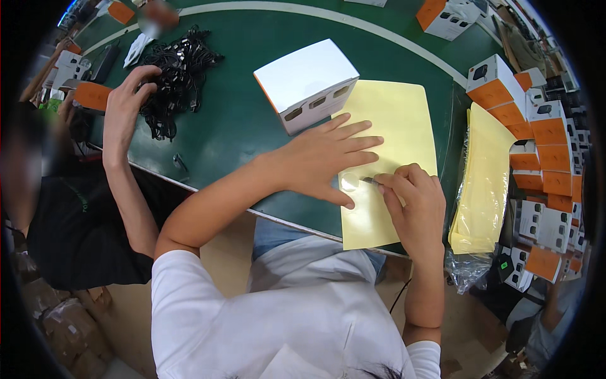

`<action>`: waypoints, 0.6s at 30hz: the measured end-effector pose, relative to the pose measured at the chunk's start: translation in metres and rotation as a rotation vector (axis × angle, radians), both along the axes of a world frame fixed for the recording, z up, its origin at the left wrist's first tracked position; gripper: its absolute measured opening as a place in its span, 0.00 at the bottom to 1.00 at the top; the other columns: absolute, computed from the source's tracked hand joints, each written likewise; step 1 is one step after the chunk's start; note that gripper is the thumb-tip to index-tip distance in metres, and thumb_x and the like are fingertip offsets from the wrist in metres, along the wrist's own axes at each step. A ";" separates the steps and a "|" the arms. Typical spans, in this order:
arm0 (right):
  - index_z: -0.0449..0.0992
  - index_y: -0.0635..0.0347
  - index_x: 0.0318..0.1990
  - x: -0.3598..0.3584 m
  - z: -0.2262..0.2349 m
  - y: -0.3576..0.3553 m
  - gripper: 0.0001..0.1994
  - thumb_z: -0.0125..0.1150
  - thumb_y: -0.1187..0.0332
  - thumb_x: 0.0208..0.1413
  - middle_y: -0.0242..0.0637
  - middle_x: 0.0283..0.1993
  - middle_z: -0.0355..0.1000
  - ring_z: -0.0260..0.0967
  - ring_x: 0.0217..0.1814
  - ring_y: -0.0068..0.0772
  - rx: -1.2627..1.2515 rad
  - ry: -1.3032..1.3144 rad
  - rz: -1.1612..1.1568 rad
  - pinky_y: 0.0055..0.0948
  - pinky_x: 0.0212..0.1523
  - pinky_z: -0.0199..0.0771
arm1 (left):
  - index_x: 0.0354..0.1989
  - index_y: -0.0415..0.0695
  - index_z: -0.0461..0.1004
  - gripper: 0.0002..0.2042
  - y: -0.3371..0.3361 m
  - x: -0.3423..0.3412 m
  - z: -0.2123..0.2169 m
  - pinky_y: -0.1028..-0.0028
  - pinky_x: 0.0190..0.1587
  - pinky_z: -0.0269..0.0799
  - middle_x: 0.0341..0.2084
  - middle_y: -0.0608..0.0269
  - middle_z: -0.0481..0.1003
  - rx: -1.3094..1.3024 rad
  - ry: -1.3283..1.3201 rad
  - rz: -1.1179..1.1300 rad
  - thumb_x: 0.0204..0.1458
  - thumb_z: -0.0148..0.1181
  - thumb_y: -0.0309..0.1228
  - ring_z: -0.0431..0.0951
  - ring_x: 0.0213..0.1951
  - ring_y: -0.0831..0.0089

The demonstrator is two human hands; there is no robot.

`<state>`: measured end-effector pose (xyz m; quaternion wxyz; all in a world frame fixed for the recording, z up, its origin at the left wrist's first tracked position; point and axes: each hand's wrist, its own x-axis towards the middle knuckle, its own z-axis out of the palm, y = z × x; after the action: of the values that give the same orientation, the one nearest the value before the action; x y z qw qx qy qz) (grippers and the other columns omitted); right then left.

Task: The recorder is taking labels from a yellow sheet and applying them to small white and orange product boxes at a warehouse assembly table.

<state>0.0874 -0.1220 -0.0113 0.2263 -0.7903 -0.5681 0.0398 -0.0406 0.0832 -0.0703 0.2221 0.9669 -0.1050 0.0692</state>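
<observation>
Sticker sheet (394, 126) lies pinned under flat, spread left hand (322, 161); right hand (413, 196), at four o'clock, pinches tweezers (370, 181) — lift the clear round sticker (348, 182) slowly.

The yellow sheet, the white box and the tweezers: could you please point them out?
yellow sheet (398, 120): head view, bare upper part.
white box (303, 71): head view, top face.
tweezers (371, 181): head view, metal tip at the right hand.

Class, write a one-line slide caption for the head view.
Left hand flat on a yellow sheet while the right hand picks at a round clear sticker.
</observation>
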 end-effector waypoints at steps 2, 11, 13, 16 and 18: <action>0.86 0.51 0.41 -0.002 -0.003 0.005 0.08 0.70 0.72 0.53 0.32 0.34 0.72 0.72 0.36 0.35 -0.016 0.000 0.000 0.35 0.39 0.63 | 0.66 0.46 0.71 0.41 0.000 0.001 -0.001 0.47 0.78 0.43 0.75 0.58 0.59 -0.007 -0.004 0.003 0.49 0.68 0.61 0.51 0.78 0.54; 0.85 0.52 0.39 -0.003 -0.007 0.013 0.08 0.71 0.74 0.51 0.31 0.33 0.72 0.72 0.35 0.35 -0.060 -0.002 0.013 0.35 0.39 0.65 | 0.64 0.45 0.73 0.39 0.001 0.000 -0.004 0.48 0.79 0.43 0.75 0.58 0.59 -0.020 -0.025 0.011 0.49 0.68 0.60 0.51 0.78 0.54; 0.85 0.52 0.38 -0.003 -0.007 0.012 0.07 0.71 0.74 0.51 0.31 0.33 0.72 0.72 0.35 0.35 -0.060 0.031 0.017 0.36 0.39 0.65 | 0.64 0.45 0.73 0.39 0.001 0.000 -0.005 0.48 0.79 0.43 0.75 0.58 0.60 -0.018 -0.027 0.011 0.49 0.68 0.60 0.51 0.78 0.54; 0.85 0.52 0.38 -0.004 -0.007 0.013 0.07 0.71 0.73 0.51 0.31 0.33 0.72 0.72 0.36 0.35 -0.075 0.073 -0.014 0.36 0.40 0.64 | 0.64 0.45 0.73 0.39 0.001 0.000 -0.005 0.48 0.79 0.43 0.74 0.58 0.60 -0.015 -0.036 0.007 0.49 0.68 0.60 0.51 0.78 0.54; 0.85 0.52 0.38 -0.007 -0.007 0.014 0.07 0.71 0.72 0.51 0.31 0.33 0.72 0.72 0.36 0.35 -0.070 0.074 -0.013 0.37 0.40 0.64 | 0.64 0.45 0.73 0.39 0.001 0.000 -0.005 0.48 0.79 0.43 0.74 0.58 0.60 -0.016 -0.026 0.009 0.50 0.68 0.60 0.51 0.78 0.54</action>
<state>0.0802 -0.1077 -0.0185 0.2196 -0.7994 -0.5523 0.0874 -0.0403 0.0843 -0.0750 0.2280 0.9646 -0.1031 0.0837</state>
